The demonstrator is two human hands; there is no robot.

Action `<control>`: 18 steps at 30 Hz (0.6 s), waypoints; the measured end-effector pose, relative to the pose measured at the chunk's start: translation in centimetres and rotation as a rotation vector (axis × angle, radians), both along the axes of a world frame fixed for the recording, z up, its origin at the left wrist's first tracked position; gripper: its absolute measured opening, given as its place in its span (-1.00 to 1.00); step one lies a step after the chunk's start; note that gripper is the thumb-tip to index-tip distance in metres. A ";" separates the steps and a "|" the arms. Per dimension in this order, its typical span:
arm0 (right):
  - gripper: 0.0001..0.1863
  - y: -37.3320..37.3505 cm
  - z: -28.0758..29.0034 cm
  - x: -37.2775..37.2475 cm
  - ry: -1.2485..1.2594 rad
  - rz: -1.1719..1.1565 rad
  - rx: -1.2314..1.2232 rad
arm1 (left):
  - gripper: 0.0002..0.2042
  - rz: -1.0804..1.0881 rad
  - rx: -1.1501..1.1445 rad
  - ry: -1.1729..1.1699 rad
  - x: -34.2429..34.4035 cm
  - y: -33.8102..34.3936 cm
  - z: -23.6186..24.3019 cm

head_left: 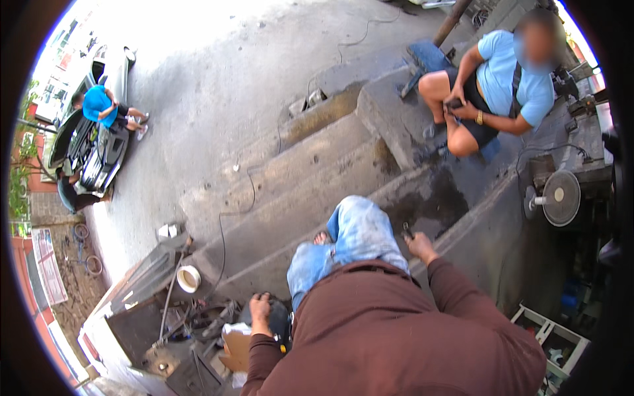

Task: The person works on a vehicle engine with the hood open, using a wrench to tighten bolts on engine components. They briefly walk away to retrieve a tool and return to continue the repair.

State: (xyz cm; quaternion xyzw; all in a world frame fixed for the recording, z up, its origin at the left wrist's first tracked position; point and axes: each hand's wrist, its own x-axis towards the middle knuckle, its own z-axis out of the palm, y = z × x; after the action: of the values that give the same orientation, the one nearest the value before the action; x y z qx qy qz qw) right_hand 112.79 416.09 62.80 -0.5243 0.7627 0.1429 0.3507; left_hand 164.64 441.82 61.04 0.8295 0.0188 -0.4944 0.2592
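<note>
My right hand [421,247] is out to the right of my knees, its fingers closed round a small dark tool [407,231] that looks like metal; its exact kind is too small to tell. Down on the left, my left hand [260,309] is curled, beside a dark rounded object [281,322]. Whatever its fingers hold, if anything, I cannot make out. An opened cardboard box [236,353] lies just below that hand. My legs in blue jeans [362,231] are bent between the two hands.
Concrete steps [297,191] run ahead, with a black cable [253,191] across them. A seated person in light blue [522,92] is at the right, near a fan [561,198]. Metal scrap and a white bucket [189,279] lie left. Two people stand by a car [109,148] with its hood up.
</note>
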 end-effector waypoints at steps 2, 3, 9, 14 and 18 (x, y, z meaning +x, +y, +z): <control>-0.53 -2.1 0.5 1.8 -0.016 -0.010 0.022 | -0.76 -0.100 -0.283 -0.132 4.8 -7.7 -0.3; -0.53 -3.7 0.2 2.5 -0.040 -0.034 0.048 | -0.74 -0.203 -0.286 -0.213 7.8 -11.6 0.1; -0.51 -17.1 -9.5 5.2 -0.113 -0.062 0.043 | -0.68 -0.140 -0.432 -0.251 13.0 -33.2 -2.2; -0.51 -27.6 -18.7 8.7 -0.328 -0.268 -0.055 | -0.80 -0.362 0.039 -0.047 14.7 -34.9 -19.3; -0.55 -33.7 -17.1 11.1 -0.259 -0.180 -0.038 | -0.66 -0.553 0.243 0.153 13.2 -32.2 -24.0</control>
State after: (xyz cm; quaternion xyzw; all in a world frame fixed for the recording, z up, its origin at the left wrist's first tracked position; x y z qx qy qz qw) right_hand 123.94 382.36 45.67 -0.4744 0.7575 0.0275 0.4476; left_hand 177.79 409.66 37.07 0.7885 -0.1294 -0.6012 0.0115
